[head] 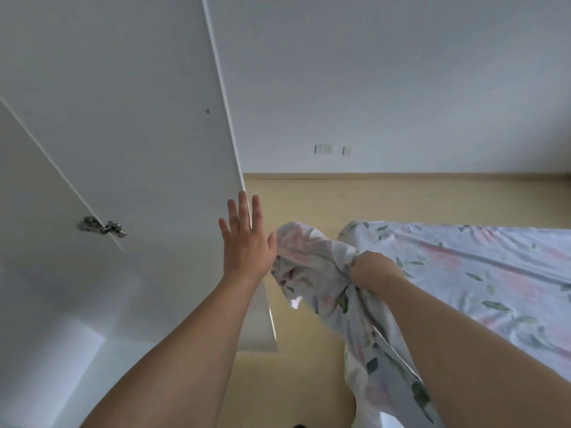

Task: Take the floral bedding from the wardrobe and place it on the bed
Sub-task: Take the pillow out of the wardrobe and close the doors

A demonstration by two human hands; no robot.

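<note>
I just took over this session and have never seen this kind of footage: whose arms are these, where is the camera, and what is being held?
There is one picture, from a wide-angle camera worn on a person's head, looking forward and down. No machine: the arms are the person's own. The left hand is open, fingers straight, at the edge of the white wardrobe door. The right hand grips a bunched piece of floral bedding, which hangs down over the wooden floor. On the right is the bed, covered with a matching floral sheet. The bedding is not yet on it.

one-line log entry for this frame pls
left hand: open, flat at wardrobe door edge | right hand: grips floral bedding | bedding: off bed, hanging over floor
</note>
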